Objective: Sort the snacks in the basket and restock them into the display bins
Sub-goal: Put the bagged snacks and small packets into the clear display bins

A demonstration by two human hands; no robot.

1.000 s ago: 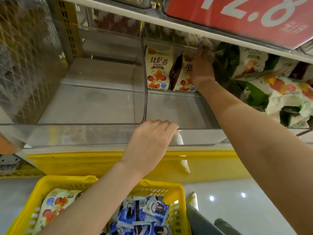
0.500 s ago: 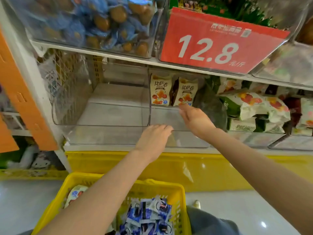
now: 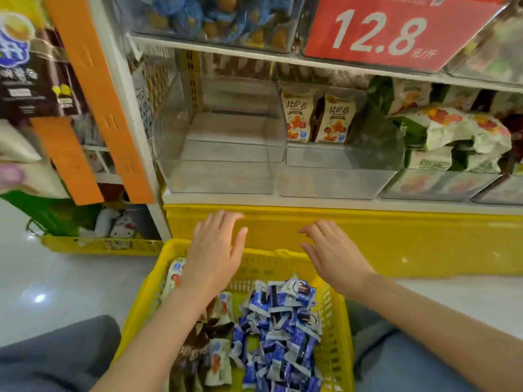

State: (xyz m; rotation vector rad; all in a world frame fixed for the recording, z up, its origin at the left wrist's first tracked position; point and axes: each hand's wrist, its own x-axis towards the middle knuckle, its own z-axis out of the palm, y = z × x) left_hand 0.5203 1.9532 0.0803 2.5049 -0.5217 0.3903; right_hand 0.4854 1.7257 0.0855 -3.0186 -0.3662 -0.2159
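Head view looks down on the yellow basket (image 3: pixel 338 321), set on the floor between the person's knees and close to the shelf's yellow base (image 3: pixel 410 239), so each reach up to the bins is short. Inside, blue-wrapped snacks (image 3: pixel 280 329) pile on the right. Cream-and-brown packets (image 3: pixel 218 360) lie on the left, partly under the left forearm. The two kinds look roughly split, which suits lifting them out by kind.

Both hands hover over the basket's far rim, palms down and apart. The left hand (image 3: pixel 215 250) and right hand (image 3: pixel 334 256) have straight, spread fingers and hold nothing. I judge they are poised to dip in for a batch.

Above, the middle clear bin (image 3: pixel 334 179) has two standing packets (image 3: pixel 297 117) at its back, faces outward so shoppers can read them. The basket's cream packets likely belong there. The clear bin to its left (image 3: pixel 223 176) looks the likely home for the blue ones. Further right, green-and-white bags (image 3: pixel 458 131) fill another bin, below a red price sign (image 3: pixel 390 32).
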